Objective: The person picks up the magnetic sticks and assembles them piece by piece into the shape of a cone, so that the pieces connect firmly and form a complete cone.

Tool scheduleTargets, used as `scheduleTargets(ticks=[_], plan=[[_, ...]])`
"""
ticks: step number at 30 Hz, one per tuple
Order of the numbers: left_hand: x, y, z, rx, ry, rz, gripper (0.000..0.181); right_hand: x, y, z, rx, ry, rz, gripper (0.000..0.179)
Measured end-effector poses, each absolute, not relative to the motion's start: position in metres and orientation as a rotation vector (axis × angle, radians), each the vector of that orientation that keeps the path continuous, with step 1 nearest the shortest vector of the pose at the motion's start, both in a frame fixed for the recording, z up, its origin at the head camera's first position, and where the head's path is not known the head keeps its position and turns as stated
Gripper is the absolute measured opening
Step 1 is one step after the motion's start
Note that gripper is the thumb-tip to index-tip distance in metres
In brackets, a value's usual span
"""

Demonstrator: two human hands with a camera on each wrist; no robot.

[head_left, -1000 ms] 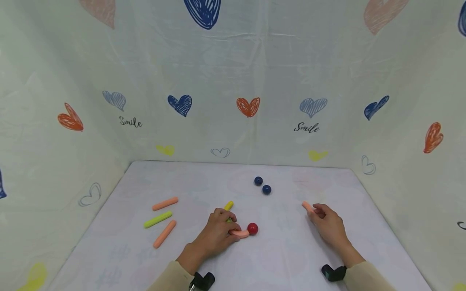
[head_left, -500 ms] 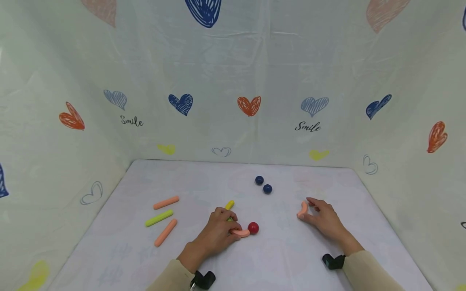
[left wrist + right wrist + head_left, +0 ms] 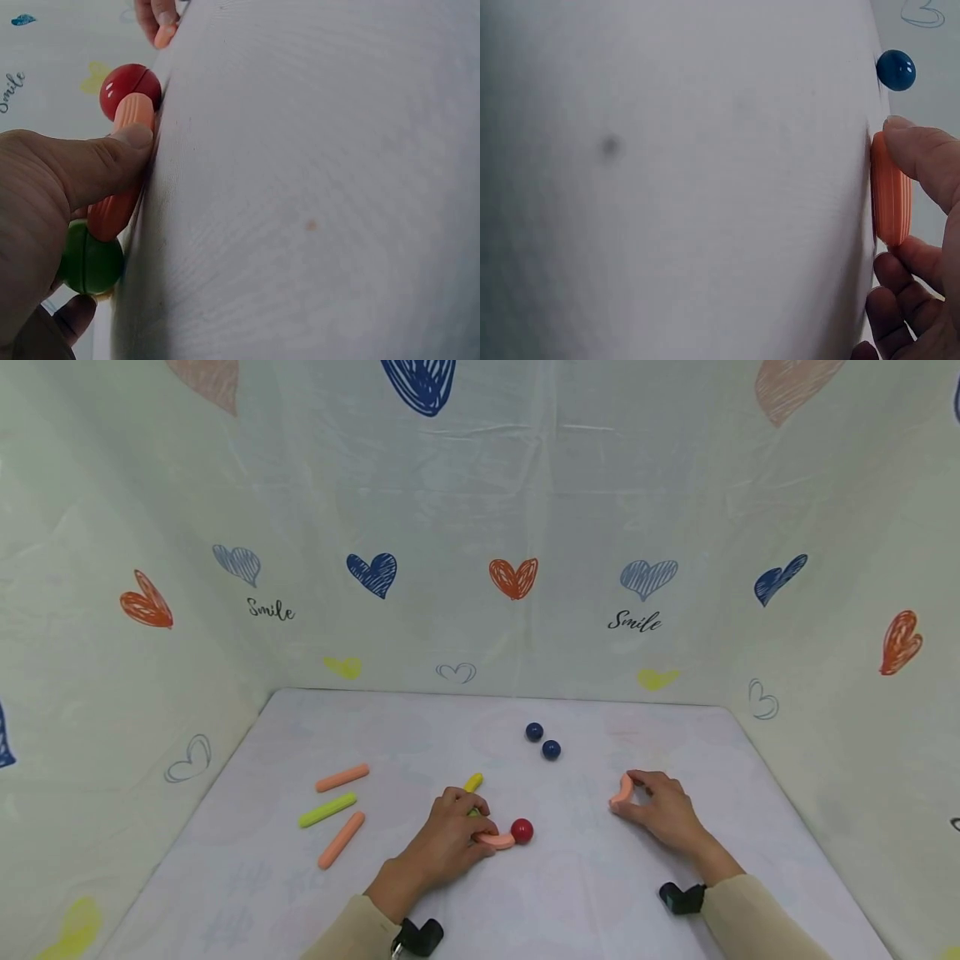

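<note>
My left hand [image 3: 442, 843] pinches a short curved orange stick [image 3: 498, 841] with ridged sides, low over the white table. A red ball [image 3: 522, 831] sits against the stick's right end. In the left wrist view, a green ball [image 3: 90, 259] meets the other end, close to my fingers. Beyond that hand a yellow stick [image 3: 474, 782] pokes out, partly hidden. On the right, my right hand [image 3: 667, 814] holds a second curved orange stick [image 3: 622, 790] by its two ends, between thumb and fingers. The right wrist view shows this ridged stick [image 3: 891, 191] at the table surface.
Two dark blue balls [image 3: 551, 750] lie toward the back of the table [image 3: 585, 877]. Off to the left are two straight orange sticks [image 3: 341, 841] and a lime green stick [image 3: 327, 810]. A curtain with printed hearts [image 3: 512, 578] surrounds the table's back and sides.
My right hand has shifted slightly left and turned its curved stick, moving from a hold at one end to a grip across both ends. The left hand stays in place.
</note>
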State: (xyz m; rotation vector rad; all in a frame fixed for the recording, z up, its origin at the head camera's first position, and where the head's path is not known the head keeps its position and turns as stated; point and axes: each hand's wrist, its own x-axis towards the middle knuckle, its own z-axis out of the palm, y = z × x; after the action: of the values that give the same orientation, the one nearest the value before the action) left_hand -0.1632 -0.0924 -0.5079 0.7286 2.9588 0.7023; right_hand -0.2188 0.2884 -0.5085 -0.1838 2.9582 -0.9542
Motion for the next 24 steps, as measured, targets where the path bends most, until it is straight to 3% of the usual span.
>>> scheduleTargets(ticks=[24], plan=[[-0.163,-0.093,-0.507,0.726,2.960,0.702,0.016,-0.216,0.275,-0.510,-0.254,2.974,-0.952,0.073]])
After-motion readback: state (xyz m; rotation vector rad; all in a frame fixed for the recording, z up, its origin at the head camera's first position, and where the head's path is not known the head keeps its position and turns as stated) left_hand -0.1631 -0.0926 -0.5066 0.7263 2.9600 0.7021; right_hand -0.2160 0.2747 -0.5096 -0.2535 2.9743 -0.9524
